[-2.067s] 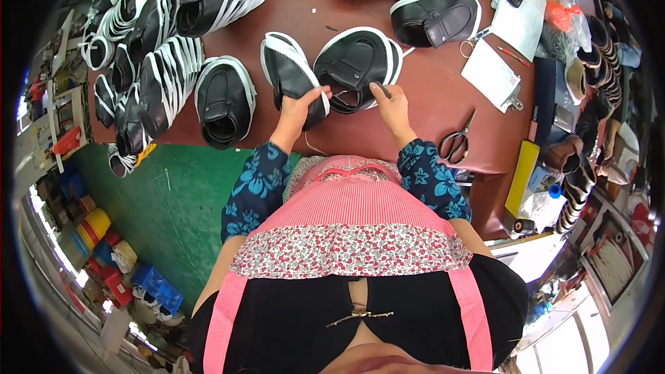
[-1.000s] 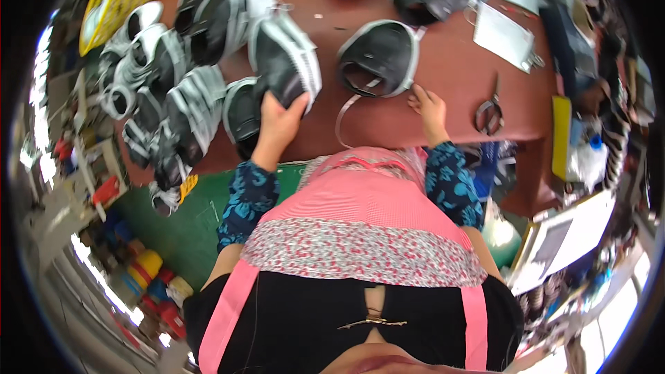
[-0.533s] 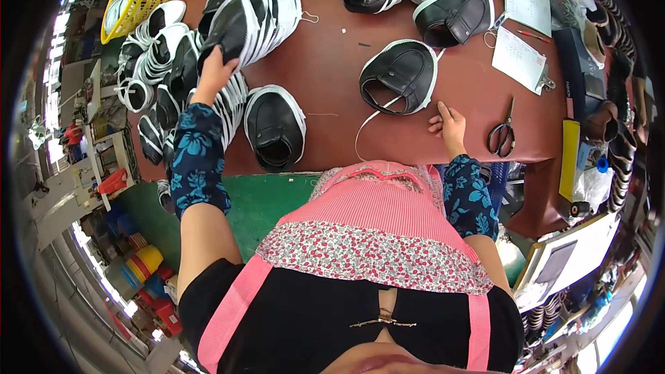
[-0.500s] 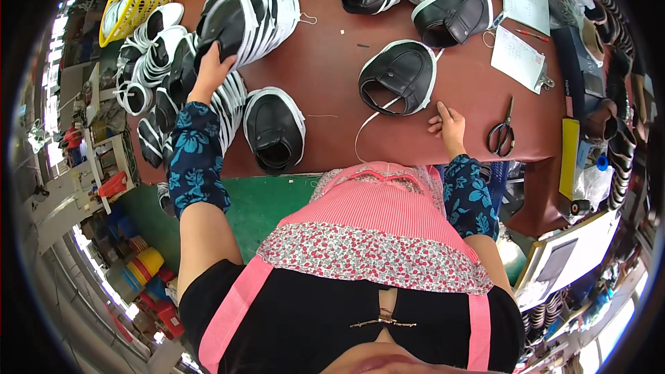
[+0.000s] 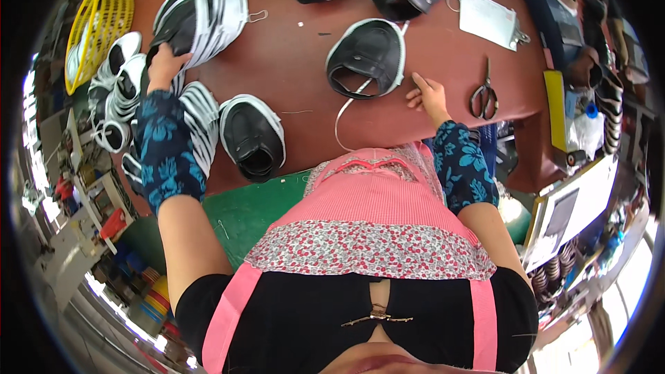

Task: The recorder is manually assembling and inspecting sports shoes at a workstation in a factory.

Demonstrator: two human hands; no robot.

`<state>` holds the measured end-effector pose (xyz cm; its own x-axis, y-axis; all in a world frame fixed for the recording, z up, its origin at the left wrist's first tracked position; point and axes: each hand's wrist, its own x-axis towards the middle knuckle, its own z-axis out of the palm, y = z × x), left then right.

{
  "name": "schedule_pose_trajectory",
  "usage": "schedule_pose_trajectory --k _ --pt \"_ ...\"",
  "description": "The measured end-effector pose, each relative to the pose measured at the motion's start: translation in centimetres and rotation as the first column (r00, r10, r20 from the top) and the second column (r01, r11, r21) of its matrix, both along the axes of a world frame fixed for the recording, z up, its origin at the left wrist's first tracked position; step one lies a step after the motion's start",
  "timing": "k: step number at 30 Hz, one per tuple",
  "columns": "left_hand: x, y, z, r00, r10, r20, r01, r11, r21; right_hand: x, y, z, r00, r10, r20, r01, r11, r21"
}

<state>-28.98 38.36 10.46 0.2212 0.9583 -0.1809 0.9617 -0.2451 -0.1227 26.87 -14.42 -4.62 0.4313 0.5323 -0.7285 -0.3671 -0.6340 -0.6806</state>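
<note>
Black shoe [image 5: 174, 30] grasped by left fingers [image 5: 165, 52], maroon tabletop [image 5: 287, 62] between, right fingers [image 5: 421, 82] released near its edge

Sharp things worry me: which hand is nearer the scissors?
Right. The right hand is just left of the scissors; the left hand is across the table, touching a shoe stack.

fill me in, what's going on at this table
A person's left hand touches the near end of a stack of white-edged black shoe uppers. The right hand, seemingly empty, rests beside a single upper with a thin white strip trailing from it. Scissors lie farther right on the reddish-brown table.
</note>
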Motion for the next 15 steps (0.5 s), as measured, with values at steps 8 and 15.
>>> schedule_pose_trajectory --k 8,15 --pt "14.4 -18.3 1.0 0.929 -0.331 0.164 0.219 0.850 0.478 0.4 0.0 0.6 0.998 -0.047 -0.040 0.047 0.999 -0.017" --pt "32.0 -39.3 -9.0 0.625 -0.459 0.632 0.657 0.746 -0.108 -5.2 3.0 3.0 0.993 0.117 -0.026 -0.111 0.982 0.153"
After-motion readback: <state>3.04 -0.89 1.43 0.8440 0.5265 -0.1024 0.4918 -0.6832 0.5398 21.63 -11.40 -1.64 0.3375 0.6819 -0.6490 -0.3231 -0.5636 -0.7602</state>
